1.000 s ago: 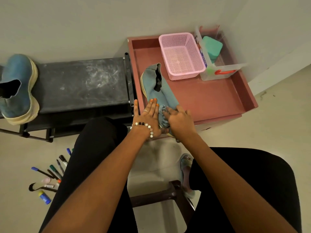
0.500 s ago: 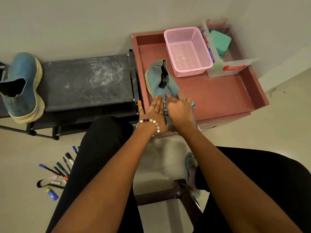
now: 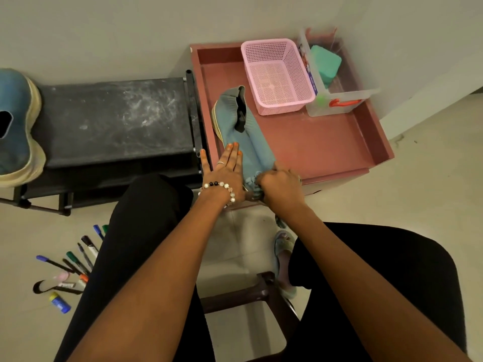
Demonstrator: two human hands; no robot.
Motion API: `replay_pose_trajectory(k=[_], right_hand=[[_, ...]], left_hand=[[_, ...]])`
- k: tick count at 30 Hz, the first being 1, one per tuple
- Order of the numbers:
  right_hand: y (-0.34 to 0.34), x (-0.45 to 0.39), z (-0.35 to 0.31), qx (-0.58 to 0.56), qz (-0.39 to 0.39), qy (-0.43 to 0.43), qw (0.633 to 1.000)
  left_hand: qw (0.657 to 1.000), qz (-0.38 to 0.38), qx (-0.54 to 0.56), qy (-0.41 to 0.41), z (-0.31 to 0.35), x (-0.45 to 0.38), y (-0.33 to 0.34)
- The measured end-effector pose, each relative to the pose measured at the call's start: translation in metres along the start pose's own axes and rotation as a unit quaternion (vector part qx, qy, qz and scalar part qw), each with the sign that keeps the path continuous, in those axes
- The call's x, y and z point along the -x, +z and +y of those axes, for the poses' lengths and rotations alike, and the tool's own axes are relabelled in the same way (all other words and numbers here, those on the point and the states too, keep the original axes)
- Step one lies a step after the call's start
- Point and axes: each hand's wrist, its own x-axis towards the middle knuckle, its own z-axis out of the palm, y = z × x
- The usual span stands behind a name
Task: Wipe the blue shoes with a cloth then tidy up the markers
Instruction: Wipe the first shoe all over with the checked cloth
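Note:
A blue knit shoe (image 3: 241,129) lies in the pink tray (image 3: 321,147), toe toward me. My left hand (image 3: 226,171) presses flat on the shoe's left side with straight fingers. My right hand (image 3: 281,185) grips a bunched grey-blue cloth (image 3: 252,186) against the toe. The second blue shoe (image 3: 17,126) sits on the left end of the black bench (image 3: 115,121). Several markers (image 3: 75,259) lie scattered on the floor at lower left, partly hidden by my leg.
A pink mesh basket (image 3: 277,74) and a clear box (image 3: 337,100) holding a green sponge (image 3: 325,62) stand at the tray's back. A blue-capped glue stick (image 3: 60,303) lies near the markers. A dark stool (image 3: 251,296) and my foot in a slipper (image 3: 283,257) are below.
My right hand has drawn the cloth back along the shoe toward the toe. My left hand stays pressed flat on the shoe's side. The camera view has shifted slightly.

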Motion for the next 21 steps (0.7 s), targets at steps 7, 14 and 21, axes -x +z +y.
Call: replay_pose_trajectory(k=[7, 14, 21], right_hand=[[-0.013, -0.056, -0.001, -0.041, 0.055, -0.011, 0.998], [-0.012, 0.015, 0.023, -0.129, -0.08, -0.045, 0.987], [-0.003, 0.003, 0.016, -0.103, -0.057, 0.012, 0.993]], left_hand=[[0.999, -0.044, 0.005, 0.0, 0.0, -0.003, -0.008], [1.0, -0.005, -0.005, 0.004, -0.001, -0.002, -0.001], [1.0, -0.013, -0.008, 0.001, 0.0, -0.001, -0.002]])
